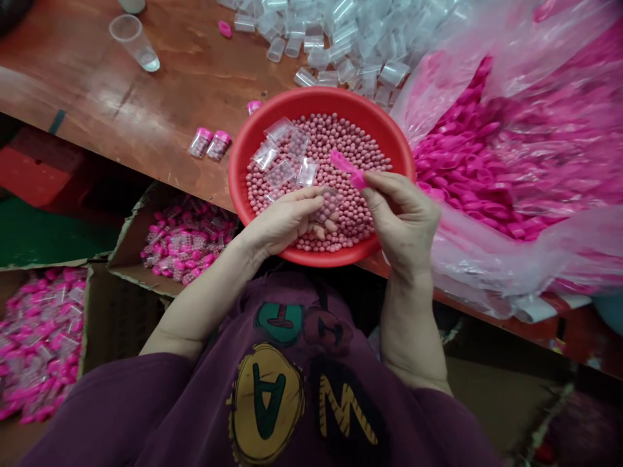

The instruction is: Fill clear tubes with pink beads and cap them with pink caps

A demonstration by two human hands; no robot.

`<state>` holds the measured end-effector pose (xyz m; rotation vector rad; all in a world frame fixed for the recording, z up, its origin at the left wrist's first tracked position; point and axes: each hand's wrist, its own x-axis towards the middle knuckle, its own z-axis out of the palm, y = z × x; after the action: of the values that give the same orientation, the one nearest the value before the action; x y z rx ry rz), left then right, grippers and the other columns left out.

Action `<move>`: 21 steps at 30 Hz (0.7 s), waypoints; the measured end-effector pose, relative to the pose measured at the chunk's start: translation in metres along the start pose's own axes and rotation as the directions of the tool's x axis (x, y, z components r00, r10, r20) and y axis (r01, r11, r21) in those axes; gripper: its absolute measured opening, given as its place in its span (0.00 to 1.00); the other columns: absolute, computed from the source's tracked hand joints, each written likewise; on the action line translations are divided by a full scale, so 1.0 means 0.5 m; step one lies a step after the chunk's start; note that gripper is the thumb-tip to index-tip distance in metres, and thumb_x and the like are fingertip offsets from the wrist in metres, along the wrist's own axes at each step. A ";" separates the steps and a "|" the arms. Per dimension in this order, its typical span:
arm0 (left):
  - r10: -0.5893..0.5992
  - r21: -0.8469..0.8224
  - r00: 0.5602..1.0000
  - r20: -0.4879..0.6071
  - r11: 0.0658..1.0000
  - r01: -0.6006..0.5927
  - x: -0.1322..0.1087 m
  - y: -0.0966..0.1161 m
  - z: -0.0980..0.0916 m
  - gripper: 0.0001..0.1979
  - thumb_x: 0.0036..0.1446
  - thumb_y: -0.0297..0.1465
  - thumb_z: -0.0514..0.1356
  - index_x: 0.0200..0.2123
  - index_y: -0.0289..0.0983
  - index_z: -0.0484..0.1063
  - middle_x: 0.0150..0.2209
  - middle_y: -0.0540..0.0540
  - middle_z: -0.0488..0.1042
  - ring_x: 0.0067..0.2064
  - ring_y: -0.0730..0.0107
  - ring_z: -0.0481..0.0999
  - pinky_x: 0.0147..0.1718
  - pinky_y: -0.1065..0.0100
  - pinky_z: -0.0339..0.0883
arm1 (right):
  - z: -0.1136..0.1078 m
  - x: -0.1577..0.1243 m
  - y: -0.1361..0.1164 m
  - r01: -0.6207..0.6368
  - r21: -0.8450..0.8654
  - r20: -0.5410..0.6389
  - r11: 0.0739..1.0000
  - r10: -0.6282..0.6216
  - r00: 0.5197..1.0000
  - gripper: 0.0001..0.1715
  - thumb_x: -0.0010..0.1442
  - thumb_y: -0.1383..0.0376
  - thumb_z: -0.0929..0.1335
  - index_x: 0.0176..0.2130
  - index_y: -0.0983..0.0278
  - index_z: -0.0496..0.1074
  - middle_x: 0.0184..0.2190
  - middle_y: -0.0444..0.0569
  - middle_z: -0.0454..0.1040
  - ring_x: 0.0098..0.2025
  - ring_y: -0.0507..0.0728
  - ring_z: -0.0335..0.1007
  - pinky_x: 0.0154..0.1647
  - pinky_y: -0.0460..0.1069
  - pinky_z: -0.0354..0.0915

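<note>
Left hand [285, 220] is closed round a small clear vial [327, 206], centre of frame, low over the beads. Fingers cover most of it; it looks bead-filled. Right hand [403, 217] pinches a pink piece [346, 165] between thumb and forefinger tips (cap or scoop, can't tell which).

Key geometry:
- The pink piece sits just up and right of the vial, near but apparently not touching.
- Its long axis runs diagonally. The free end points to the upper left, over the beads, and the held end is at the right fingertips.
- Vial axis can't be confirmed, too hidden.
- Right hand owns the pink piece, left hand the vial. Both are over the lower half of the red basin [238, 162].

Counts:
- 1 red basin, with pink beads [341, 136] past counting.
- About 5 empty vials [281, 174] lying on the beads, upper left part of the basin.
- 2 capped vials [209, 144] side by side on the wooden table [146, 97], left of the basin.
- 2 loose caps [254, 106] on the table, one just beside the basin's upper left rim, the other further up.
- 1 plastic cup [134, 39], upper left.
- Vial heap [331, 39] top centre, uncounted.
- Plastic bag [487, 162] of pink pieces fills the right of frame.
- 2 cardboard boxes [131, 227] of finished vials, lower left, below the table edge.
</note>
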<state>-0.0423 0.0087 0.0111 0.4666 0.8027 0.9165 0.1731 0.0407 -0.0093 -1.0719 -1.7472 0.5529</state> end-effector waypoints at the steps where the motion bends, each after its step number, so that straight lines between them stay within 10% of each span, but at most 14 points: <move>1: 0.015 -0.004 1.000 0.010 1.000 -0.015 0.000 -0.001 -0.001 0.09 0.71 0.31 0.68 0.51 0.34 0.78 0.35 0.45 0.83 0.35 0.69 0.84 0.32 0.72 0.73 | 0.009 -0.003 -0.009 -0.028 0.057 0.009 0.998 0.028 1.000 0.13 0.77 0.54 0.75 0.55 0.51 0.88 0.53 0.50 0.88 0.57 0.64 0.86 0.66 0.66 0.81; 21: 0.172 0.137 0.985 0.034 0.975 -0.175 0.009 -0.022 -0.013 0.14 0.67 0.40 0.75 0.44 0.36 0.80 0.37 0.48 0.80 0.34 0.77 0.76 0.34 0.74 0.70 | 0.040 -0.002 -0.040 -0.025 0.114 0.008 0.993 0.024 1.000 0.09 0.73 0.57 0.77 0.51 0.54 0.88 0.49 0.49 0.88 0.52 0.61 0.86 0.56 0.60 0.83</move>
<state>-0.0402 0.0067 -0.0019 0.6764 0.8184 1.0184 0.1471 0.0317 -0.0030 -1.0140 -1.6892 0.6643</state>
